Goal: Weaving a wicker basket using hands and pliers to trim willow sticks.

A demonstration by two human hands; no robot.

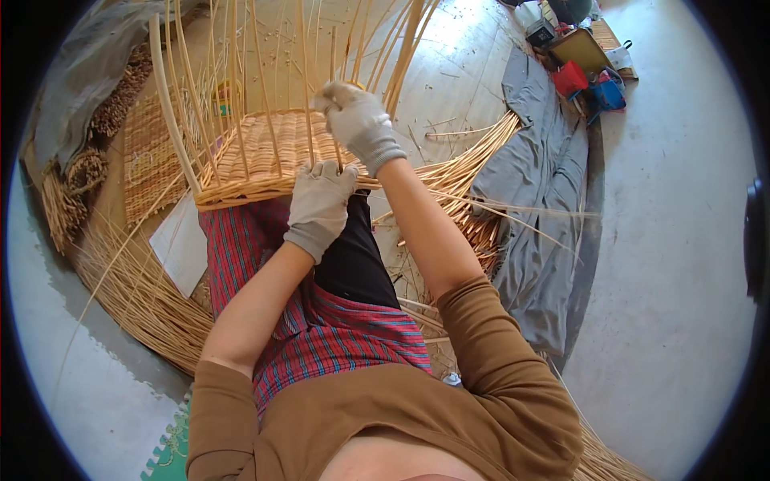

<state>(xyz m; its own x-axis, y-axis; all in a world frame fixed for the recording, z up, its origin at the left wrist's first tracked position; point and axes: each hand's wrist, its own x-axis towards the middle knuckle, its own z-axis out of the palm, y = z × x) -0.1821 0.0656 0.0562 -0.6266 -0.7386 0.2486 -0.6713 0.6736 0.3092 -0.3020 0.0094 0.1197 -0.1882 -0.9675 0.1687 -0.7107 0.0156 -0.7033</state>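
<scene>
A wicker basket [265, 148] in the making rests over my lap, with a flat woven base and tall upright rods [234, 68] along its sides. At its near edge, my left hand [319, 204], in a pale grey work glove, has its fingers curled over the woven border. My right hand [358, 124], gloved alike, is raised just above and to the right of it, among the upright rods. Its fingers are curled closed and slightly blurred; what they hold is hidden. A thick pale rod [172, 104] rises at the basket's left corner.
A bundle of loose rods [473, 172] fans out to the right beside a grey cloth [533, 184]. More long rods [148, 301] lie on the left, near another woven panel [152, 156]. A red container [569, 78] and a blue one [607, 94] stand at the far right.
</scene>
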